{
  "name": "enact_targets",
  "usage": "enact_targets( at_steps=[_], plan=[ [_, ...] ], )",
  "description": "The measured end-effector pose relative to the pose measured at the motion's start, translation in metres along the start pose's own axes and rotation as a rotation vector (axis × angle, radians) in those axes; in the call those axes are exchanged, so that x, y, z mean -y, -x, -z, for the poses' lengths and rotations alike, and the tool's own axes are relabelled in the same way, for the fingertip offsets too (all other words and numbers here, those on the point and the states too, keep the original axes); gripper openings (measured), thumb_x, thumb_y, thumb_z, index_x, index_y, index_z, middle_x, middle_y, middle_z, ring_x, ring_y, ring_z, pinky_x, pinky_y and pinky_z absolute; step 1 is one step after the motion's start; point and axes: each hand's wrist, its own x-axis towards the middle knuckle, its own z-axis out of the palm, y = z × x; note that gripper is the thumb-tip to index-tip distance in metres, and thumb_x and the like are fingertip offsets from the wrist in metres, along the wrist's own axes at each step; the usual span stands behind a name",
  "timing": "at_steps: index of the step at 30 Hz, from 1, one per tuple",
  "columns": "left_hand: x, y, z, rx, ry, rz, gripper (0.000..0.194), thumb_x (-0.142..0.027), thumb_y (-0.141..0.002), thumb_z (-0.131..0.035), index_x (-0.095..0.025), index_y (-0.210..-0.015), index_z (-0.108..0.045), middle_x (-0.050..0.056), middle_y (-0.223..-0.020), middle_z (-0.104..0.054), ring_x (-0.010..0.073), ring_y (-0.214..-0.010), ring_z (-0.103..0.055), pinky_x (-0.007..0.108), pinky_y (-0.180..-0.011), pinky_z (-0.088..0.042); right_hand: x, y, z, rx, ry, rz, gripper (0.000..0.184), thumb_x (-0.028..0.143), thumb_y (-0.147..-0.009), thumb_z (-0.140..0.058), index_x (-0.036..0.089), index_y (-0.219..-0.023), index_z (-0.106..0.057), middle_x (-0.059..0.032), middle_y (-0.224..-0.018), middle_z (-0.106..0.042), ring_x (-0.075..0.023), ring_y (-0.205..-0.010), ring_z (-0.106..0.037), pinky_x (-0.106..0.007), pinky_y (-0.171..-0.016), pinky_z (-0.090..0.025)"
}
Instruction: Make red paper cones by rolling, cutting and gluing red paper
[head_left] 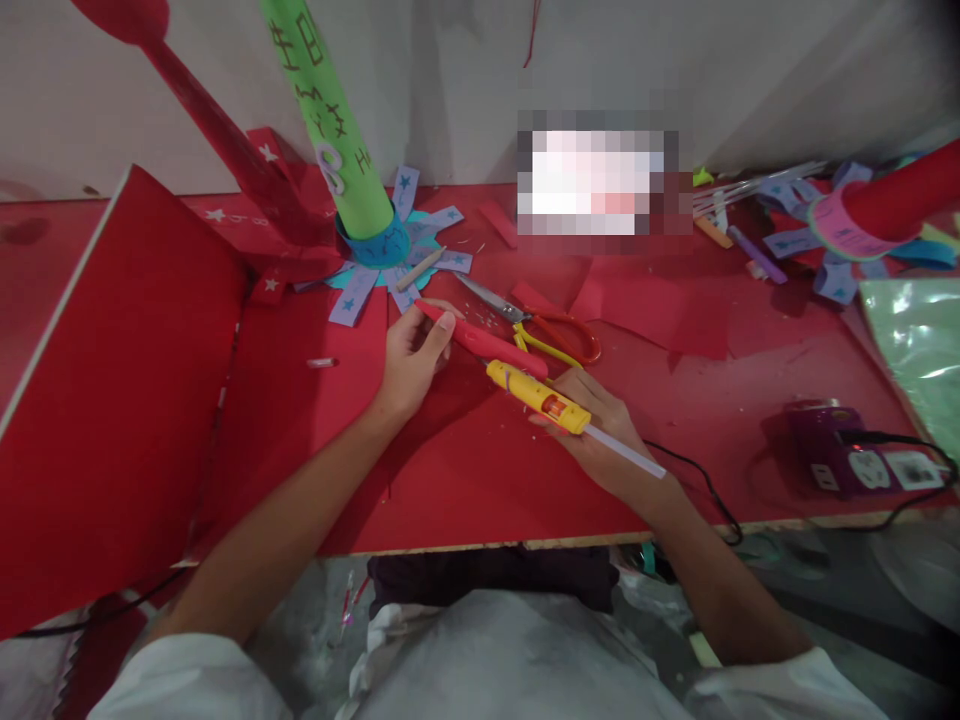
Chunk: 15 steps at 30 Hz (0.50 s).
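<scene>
My left hand (415, 358) pinches one end of a long rolled red paper piece (487, 343), thumb on top. In my right hand (600, 430) is a yellow hot glue gun (525, 390), with a clear glue stick (626, 452) jutting from its back. The gun's nozzle points left and lies close to the underside of the red paper piece; whether they touch I cannot tell. Just beyond the paper lie scissors (517, 315) with orange and yellow handles. A grey pencil (421, 268) rests near my left fingertips.
A green paper tube (337, 130) stands on a blue paper base, beside a red paper form (217, 120). At left stands a red panel (127, 400). A purple power socket block (840, 445) with black cables sits at right, near another red tube (915, 200). Red paper scraps (667, 310) lie behind.
</scene>
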Motion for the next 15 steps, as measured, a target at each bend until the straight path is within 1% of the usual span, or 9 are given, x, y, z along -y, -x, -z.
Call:
enact_targets(
  at_steps=[3,8,11,15],
  plan=[
    [0.000,-0.001,0.000,-0.011,0.013,0.009,0.045,-0.062,-0.085,-0.084,-0.021,-0.094,-0.069,-0.007,-0.055,-0.048,0.0059,-0.042,-0.035,0.022,-0.040,-0.023,0.000,-0.001,0.001,0.005,0.021,0.020,0.021,0.042,-0.110,-0.058,0.024,-0.101,-0.065,-0.0069,-0.094,-0.070,-0.0233,-0.091,-0.070,-0.032,-0.066,-0.056],
    [0.001,-0.002,-0.001,-0.035,0.034,0.018,0.047,-0.063,-0.083,-0.086,-0.021,-0.093,-0.068,-0.008,-0.053,-0.048,0.0052,-0.041,-0.033,0.021,-0.040,-0.021,0.002,0.001,0.001,-0.049,-0.003,0.057,0.014,0.034,-0.108,-0.063,0.023,-0.101,-0.064,-0.0063,-0.091,-0.069,-0.0221,-0.085,-0.069,-0.032,-0.066,-0.055],
    [0.000,-0.002,-0.002,-0.043,0.031,0.022,0.048,-0.064,-0.082,-0.086,-0.020,-0.092,-0.068,-0.008,-0.053,-0.048,0.0052,-0.041,-0.033,0.021,-0.040,-0.022,0.003,0.005,0.003,-0.047,-0.083,0.007,0.013,0.035,-0.106,-0.066,0.022,-0.107,-0.065,-0.0076,-0.099,-0.071,-0.0219,-0.090,-0.072,-0.032,-0.070,-0.059],
    [-0.001,-0.003,-0.002,-0.071,0.035,0.040,0.050,-0.066,-0.079,-0.087,-0.021,-0.091,-0.068,-0.008,-0.052,-0.047,0.0054,-0.041,-0.034,0.021,-0.039,-0.021,0.002,0.013,0.006,-0.023,-0.141,-0.004,0.020,0.031,-0.104,-0.068,0.024,-0.122,-0.066,-0.0111,-0.116,-0.074,-0.0244,-0.105,-0.075,-0.034,-0.081,-0.064]
  ],
)
